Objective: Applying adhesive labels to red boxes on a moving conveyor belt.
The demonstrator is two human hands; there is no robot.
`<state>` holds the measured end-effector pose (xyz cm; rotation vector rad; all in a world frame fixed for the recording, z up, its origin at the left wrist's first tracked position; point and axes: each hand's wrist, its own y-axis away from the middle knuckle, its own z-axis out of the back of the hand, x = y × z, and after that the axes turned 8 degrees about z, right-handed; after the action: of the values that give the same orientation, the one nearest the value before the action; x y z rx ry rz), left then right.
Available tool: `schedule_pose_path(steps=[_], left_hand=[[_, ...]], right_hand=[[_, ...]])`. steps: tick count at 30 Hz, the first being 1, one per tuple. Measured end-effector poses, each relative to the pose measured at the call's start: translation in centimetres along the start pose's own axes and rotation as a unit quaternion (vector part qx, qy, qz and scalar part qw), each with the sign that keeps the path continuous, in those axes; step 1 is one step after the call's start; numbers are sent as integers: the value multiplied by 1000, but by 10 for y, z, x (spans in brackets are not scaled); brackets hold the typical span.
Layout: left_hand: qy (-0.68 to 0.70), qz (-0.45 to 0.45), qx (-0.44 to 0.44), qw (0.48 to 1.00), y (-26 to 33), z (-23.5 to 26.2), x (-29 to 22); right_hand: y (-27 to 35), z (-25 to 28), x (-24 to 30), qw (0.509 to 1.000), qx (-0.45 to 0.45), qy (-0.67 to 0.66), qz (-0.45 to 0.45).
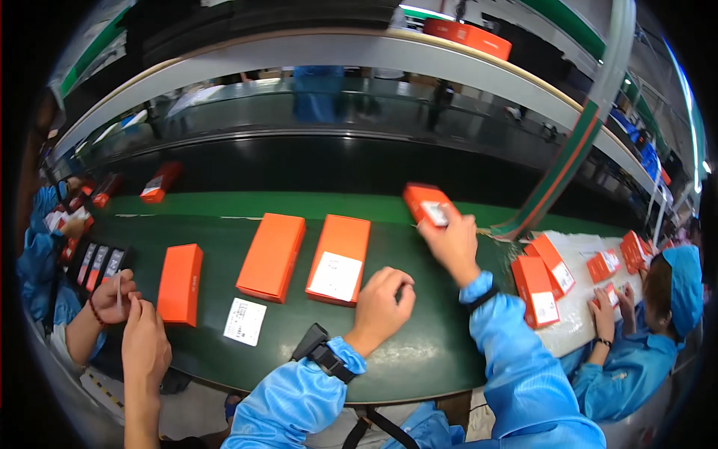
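Note:
My right hand (pixel 453 245) grips a red-orange box (pixel 417 196) by its near end, close to the table's far edge. A white label shows on that box, partly hidden by my fingers. My left hand (pixel 383 308) rests low over the green table with its fingers loosely curled, and nothing shows in them. Just beside it lies an orange box (pixel 340 238) with a white label on its near half. Farther left is a plain orange box (pixel 274 251), and a loose white printed label (pixel 244 322) lies below it on the table.
On the left, a co-worker's hands (pixel 146 346) hold a thin white piece near another orange box (pixel 180 284). A dark conveyor (pixel 299 168) beyond the table carries a red box (pixel 161 183). At right, a metal post (pixel 557 176) rises near several boxes and a co-worker in blue (pixel 628 367).

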<state>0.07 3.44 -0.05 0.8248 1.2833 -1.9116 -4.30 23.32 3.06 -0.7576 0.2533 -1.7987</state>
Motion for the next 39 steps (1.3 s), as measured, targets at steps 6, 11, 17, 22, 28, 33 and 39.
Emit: schedule_pose_path(steps=[6,11,17,22,28,33,39], left_hand=[[62,61,14,996,5,2,-12],[60,70,43,995,12,-16,-17],[88,68,30,993,16,-14,-30],[278,221,208,911,16,7,-29],[303,324,379,812,12,18,-23],[379,346,462,724,12,18,-18],[454,419,510,598,29,8,-19]], right_hand=[[159,73,29,995,55,12,79],[159,89,7,983,6,-162,-82],[145,103,-36,898,74,-410,-144],[153,125,-12,860,176,-461,-133],[150,135,-7,870,240,-416,-111],[155,138,-3,811,251,-513,-127],[166,137,3,728,236,-634,-111]])
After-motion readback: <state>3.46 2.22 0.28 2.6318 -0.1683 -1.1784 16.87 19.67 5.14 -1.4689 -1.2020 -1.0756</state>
